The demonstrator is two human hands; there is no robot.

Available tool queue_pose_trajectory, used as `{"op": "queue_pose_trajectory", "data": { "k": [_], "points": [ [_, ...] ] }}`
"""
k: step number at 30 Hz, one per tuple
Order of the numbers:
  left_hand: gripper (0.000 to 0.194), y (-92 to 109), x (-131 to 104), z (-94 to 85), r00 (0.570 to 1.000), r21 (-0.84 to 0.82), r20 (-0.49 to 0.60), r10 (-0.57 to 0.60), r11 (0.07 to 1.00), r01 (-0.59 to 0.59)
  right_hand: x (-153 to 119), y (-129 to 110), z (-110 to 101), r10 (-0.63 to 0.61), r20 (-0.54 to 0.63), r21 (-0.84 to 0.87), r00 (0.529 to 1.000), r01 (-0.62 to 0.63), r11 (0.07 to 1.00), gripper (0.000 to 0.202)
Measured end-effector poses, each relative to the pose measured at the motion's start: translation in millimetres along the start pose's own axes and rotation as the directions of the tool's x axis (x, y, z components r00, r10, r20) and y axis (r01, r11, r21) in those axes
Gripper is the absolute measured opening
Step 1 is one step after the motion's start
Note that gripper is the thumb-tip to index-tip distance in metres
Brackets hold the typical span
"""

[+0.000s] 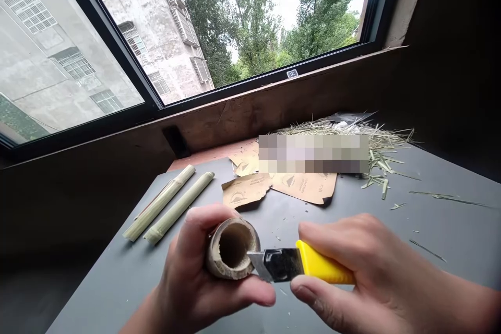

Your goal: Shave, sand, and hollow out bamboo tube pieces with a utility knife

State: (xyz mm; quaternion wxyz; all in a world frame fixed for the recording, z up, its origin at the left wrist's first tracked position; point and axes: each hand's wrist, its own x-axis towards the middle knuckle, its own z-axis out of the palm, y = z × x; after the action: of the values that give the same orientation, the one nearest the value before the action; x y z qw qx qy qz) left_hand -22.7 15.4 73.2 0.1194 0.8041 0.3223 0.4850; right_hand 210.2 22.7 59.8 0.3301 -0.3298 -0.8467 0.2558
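My left hand (195,276) is wrapped round a hollow bamboo tube (214,255), its open end turned toward me and its rim rough. In my right hand (364,271) is a utility knife (324,266) with a yellow handle and a black metal front. The knife's short blade (256,261) meets the right side of the tube's rim, at the inner edge. My left thumb and fingers lie above and below the tube's mouth. How far back the tube reaches is hidden behind the hand.
Two pale green bamboo lengths (180,209) lie on the grey table (117,271) at left. Torn brown sandpaper sheets (305,188) lie at the back, beside a blurred-out patch. Behind and right are heaped plant strips (387,138), with loose bits scattered around. A window (250,83) stands beyond.
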Motion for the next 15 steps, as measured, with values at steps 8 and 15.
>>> {"op": "queue_pose_trajectory", "data": {
  "k": [8,15],
  "points": [
    [0.054,8,1,0.7,0.999,0.035,0.051,0.012,0.999,-0.014,0,-3,-2,-0.012,0.106,-0.021,0.994,0.014,1.0,0.043],
    [0.047,16,2,1.1,0.997,0.036,0.064,-0.034,0.999,0.032,1,0,4,-0.126,-0.011,-0.103,0.992,0.124,0.987,0.041]
  ]
}}
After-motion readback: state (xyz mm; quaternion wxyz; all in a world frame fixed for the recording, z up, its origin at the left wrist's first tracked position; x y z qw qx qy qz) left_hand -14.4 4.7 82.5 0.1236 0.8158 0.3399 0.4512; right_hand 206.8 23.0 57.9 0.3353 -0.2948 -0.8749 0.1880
